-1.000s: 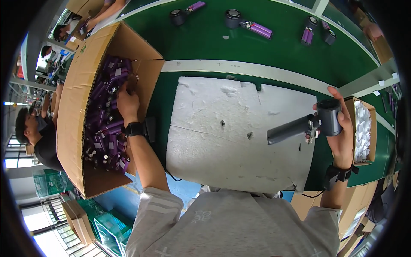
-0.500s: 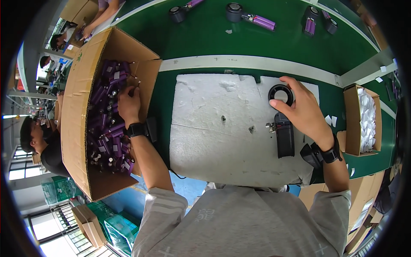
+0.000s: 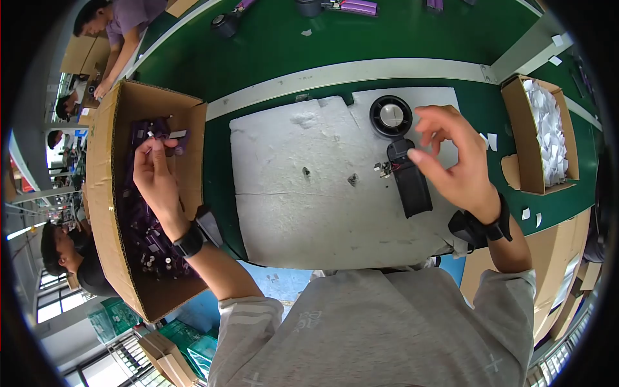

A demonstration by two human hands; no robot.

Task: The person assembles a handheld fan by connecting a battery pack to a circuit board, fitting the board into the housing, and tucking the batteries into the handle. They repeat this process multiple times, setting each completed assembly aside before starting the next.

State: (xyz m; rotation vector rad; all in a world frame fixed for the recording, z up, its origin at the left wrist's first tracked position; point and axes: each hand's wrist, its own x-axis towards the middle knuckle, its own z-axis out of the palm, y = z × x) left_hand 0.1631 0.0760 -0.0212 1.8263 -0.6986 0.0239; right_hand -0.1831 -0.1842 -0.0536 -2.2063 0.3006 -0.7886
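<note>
Over the open cardboard box (image 3: 103, 206) on the left, my left hand (image 3: 158, 177) is closed, thumb and fingertips pinched together on a purple battery pack (image 3: 179, 143) with a white label, near its wire end. More purple packs (image 3: 151, 242) fill the box below it. My right hand (image 3: 458, 158) is open, its curved fingers apart and holding nothing. Just left of it, a black device with a round ringed head (image 3: 391, 116) and a hinged handle (image 3: 412, 187) lies on the white foam board (image 3: 290, 222). Small wires with a connector (image 3: 383, 169) stick out beside its hinge.
A small carton of white paper slips (image 3: 548, 138) stands at the right, with loose slips near it. Beyond the pale rail (image 3: 290, 84), several similar devices with purple packs (image 3: 354, 6) lie on the green surface. Co-workers (image 3: 126, 29) sit at the left.
My right hand has let go of the device's round head and drawn back to the right, fingers apart. My left hand has risen from the packs, pinching one. The view has shifted.
</note>
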